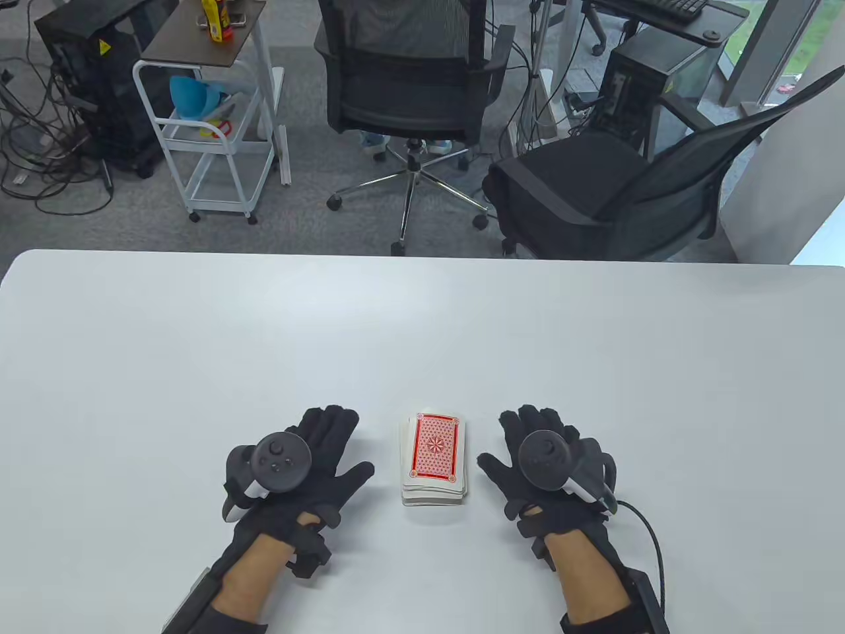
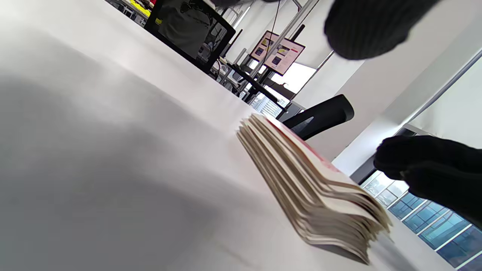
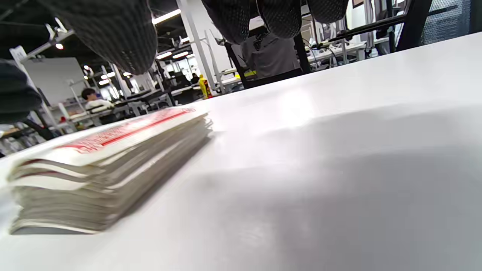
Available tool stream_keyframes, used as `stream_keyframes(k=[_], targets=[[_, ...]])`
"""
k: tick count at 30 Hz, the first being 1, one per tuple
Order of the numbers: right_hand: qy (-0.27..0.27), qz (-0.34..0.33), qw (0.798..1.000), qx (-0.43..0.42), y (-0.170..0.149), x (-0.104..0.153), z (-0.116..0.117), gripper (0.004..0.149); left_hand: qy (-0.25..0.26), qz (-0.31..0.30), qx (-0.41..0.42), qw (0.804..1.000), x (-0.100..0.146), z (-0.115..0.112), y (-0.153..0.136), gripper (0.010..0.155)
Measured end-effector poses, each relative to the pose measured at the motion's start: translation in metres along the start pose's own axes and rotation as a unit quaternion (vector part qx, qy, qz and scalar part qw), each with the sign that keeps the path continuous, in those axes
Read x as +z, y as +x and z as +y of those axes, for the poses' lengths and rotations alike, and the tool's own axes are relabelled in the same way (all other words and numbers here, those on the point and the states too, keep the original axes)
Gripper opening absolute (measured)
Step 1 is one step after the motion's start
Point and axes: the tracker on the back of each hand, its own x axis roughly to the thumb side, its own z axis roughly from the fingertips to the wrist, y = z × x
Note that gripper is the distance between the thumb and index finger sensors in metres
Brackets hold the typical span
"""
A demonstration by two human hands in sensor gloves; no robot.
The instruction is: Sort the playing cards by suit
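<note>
Red-backed cards sit in one face-down deck on the white table, near its front edge. I see my left hand just left of the deck and my right hand just right of it, both palm-down, fingers spread, holding nothing. From the wrist views, the stack's edges look slightly uneven, I think.

The deck of cards shows a red back with a fine lattice and a star-like medallion inside a white border; its edges look cream. The table is plain white. Both gloves, on the left hand and right hand, are black, each carrying a dark grey tracker.
</note>
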Motion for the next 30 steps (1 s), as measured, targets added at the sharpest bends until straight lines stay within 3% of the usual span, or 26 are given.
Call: stream_keyframes(k=[14, 18, 20, 23, 25, 28, 30], targets=[[0.005, -0.013, 1.000, 0.000, 0.005, 0.001, 0.002, 0.079, -0.027, -0.003, 0.015, 1.000, -0.002, -0.006, 0.008, 0.085], [-0.015, -0.022, 0.998, 0.055, 0.016, 0.003, -0.008, 0.078, -0.051, -0.002, 0.028, 0.998, -0.003, -0.007, 0.015, 0.085], [-0.030, -0.032, 0.997, 0.062, 0.021, 0.005, -0.014, 0.077, -0.080, -0.002, 0.048, 0.996, -0.002, -0.005, 0.019, 0.084], [-0.019, -0.037, 0.998, 0.044, 0.033, 0.000, -0.017, 0.077, -0.074, -0.009, 0.107, 0.991, -0.006, -0.001, 0.027, 0.082], [-0.007, -0.035, 0.998, 0.058, 0.043, -0.006, -0.015, 0.077, -0.101, 0.003, 0.155, 0.983, -0.013, -0.002, 0.031, 0.082], [0.032, -0.004, 0.995, 0.094, 0.062, -0.021, -0.005, 0.079, -0.184, 0.054, 0.259, 0.947, -0.029, -0.014, 0.034, 0.085], [0.074, 0.025, 0.995, 0.064, 0.066, -0.026, 0.004, 0.081, -0.216, 0.077, 0.298, 0.927, -0.037, -0.021, 0.035, 0.088]])
